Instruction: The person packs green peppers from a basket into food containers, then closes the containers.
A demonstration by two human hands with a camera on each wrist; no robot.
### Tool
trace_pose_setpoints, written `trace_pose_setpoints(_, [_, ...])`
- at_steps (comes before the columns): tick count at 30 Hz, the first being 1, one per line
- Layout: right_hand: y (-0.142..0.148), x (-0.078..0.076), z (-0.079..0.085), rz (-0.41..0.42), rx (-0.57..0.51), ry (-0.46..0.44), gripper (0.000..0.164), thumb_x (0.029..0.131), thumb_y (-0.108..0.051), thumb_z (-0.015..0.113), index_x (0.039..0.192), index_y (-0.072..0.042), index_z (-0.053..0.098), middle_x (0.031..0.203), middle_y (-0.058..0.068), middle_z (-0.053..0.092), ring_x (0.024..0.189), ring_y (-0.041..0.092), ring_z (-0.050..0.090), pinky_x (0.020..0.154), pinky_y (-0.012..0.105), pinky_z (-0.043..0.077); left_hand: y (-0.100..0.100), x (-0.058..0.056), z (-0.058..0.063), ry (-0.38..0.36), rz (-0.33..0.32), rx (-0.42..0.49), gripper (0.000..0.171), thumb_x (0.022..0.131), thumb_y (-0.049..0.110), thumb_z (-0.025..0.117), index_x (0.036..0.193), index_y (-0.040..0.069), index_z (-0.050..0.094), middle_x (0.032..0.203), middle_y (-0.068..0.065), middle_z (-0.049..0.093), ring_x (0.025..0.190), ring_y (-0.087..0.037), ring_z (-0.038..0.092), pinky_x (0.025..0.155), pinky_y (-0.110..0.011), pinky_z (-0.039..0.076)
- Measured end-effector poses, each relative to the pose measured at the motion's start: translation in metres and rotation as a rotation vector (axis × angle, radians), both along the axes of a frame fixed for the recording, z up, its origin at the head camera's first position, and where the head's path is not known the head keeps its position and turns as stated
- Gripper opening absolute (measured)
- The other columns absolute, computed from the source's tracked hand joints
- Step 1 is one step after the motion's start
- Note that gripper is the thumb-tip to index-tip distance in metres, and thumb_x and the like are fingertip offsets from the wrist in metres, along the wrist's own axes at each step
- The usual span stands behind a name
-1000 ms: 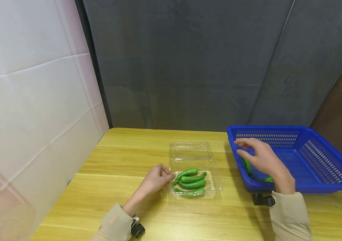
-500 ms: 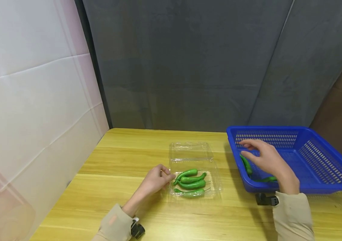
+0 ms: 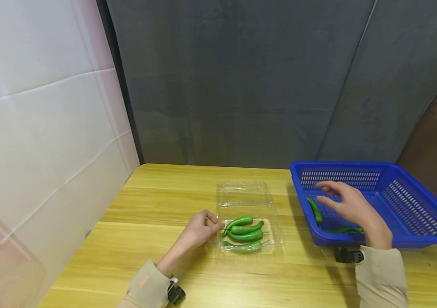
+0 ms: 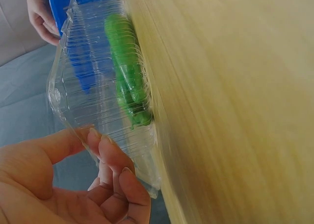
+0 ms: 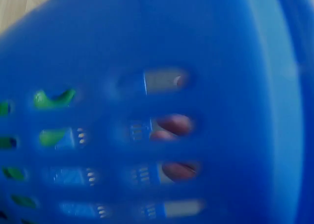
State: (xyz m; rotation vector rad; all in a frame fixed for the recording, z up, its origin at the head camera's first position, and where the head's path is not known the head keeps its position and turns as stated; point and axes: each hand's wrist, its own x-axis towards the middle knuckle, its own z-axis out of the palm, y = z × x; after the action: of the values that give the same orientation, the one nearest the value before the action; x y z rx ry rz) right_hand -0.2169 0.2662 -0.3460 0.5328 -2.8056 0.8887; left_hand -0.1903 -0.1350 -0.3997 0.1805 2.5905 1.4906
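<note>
My left hand (image 3: pixel 200 229) pinches the left rim of a clear plastic clamshell box (image 4: pixel 73 94) between thumb and fingers. The box lies on the table with its lid (image 3: pixel 243 192) folded back. Several green chili peppers (image 3: pixel 246 235) lie inside it side by side. Over the left part of a blue plastic basket (image 3: pixel 430 205), my right hand (image 3: pixel 351 205) hovers with thumb and fingers apart and nothing between them. Below it in the basket are a green pepper (image 3: pixel 314 211) by the left wall and another pepper (image 3: pixel 344 229) near the front wall. The right wrist view mostly shows the basket's slotted wall (image 5: pixel 147 37).
The wooden table (image 3: pixel 156 205) carries both the box and the basket. A dark grey curtain (image 3: pixel 218 85) hangs behind it, and a pale fabric wall (image 3: pixel 49 128) runs along the left. The basket's raised rim (image 3: pixel 341 163) stands well above the tabletop.
My right hand has moved to the right over the basket, uncovering more of the peppers in it. The left hand and the box have stayed in place.
</note>
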Motion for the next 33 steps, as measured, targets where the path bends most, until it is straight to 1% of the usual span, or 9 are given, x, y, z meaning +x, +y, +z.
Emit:
trace_pose_setpoints(8, [0.010, -0.002, -0.007, -0.012, 0.027, -0.007, 0.039, 0.097, -0.021, 0.070, 0.127, 0.002, 0.064, 0.122, 0.026, 0.065, 0.112, 0.044, 0.061, 0.094, 0.060, 0.046, 0.000, 0.001, 0.001, 0.003, -0.005, -0.006, 0.024, 0.096, 0.019, 0.070, 0.101, 0.001, 0.056, 0.074, -0.013, 0.062, 0.059, -0.022, 0.058, 0.056, -0.029, 0.043])
trace_pose_setpoints(12, [0.013, -0.001, -0.010, -0.018, 0.045, -0.046, 0.043, 0.097, -0.026, 0.070, 0.129, 0.002, 0.063, 0.123, 0.026, 0.064, 0.113, 0.044, 0.060, 0.094, 0.060, 0.046, 0.000, 0.001, 0.001, 0.003, -0.008, -0.004, 0.024, 0.096, 0.019, 0.070, 0.101, 0.000, 0.056, 0.073, -0.013, 0.062, 0.060, -0.021, 0.058, 0.055, -0.027, 0.043])
trace_pose_setpoints(16, [0.017, -0.001, -0.015, -0.012, 0.059, -0.085, 0.046, 0.097, -0.028, 0.070, 0.130, 0.003, 0.061, 0.120, 0.027, 0.064, 0.110, 0.044, 0.060, 0.091, 0.060, 0.047, 0.000, 0.001, 0.000, -0.004, -0.003, 0.005, 0.023, 0.096, 0.018, 0.070, 0.101, 0.001, 0.056, 0.073, -0.012, 0.062, 0.060, -0.021, 0.058, 0.056, -0.028, 0.043])
trace_pose_setpoints(23, [0.023, -0.003, -0.021, -0.014, 0.081, -0.159, 0.048, 0.097, -0.028, 0.070, 0.132, 0.002, 0.059, 0.122, 0.028, 0.063, 0.110, 0.046, 0.060, 0.088, 0.060, 0.049, 0.000, 0.001, 0.001, -0.008, 0.006, 0.008, 0.023, 0.096, 0.018, 0.070, 0.101, 0.001, 0.056, 0.075, -0.013, 0.062, 0.061, -0.022, 0.058, 0.056, -0.029, 0.043])
trace_pose_setpoints(33, [0.028, -0.006, -0.029, 0.025, 0.076, -0.204, 0.046, 0.095, -0.025, 0.071, 0.129, 0.005, 0.061, 0.119, 0.029, 0.064, 0.109, 0.045, 0.061, 0.089, 0.061, 0.048, 0.001, 0.002, 0.001, -0.005, 0.008, 0.004, 0.024, 0.095, 0.020, 0.071, 0.100, 0.001, 0.056, 0.075, -0.013, 0.062, 0.061, -0.023, 0.059, 0.056, -0.029, 0.044])
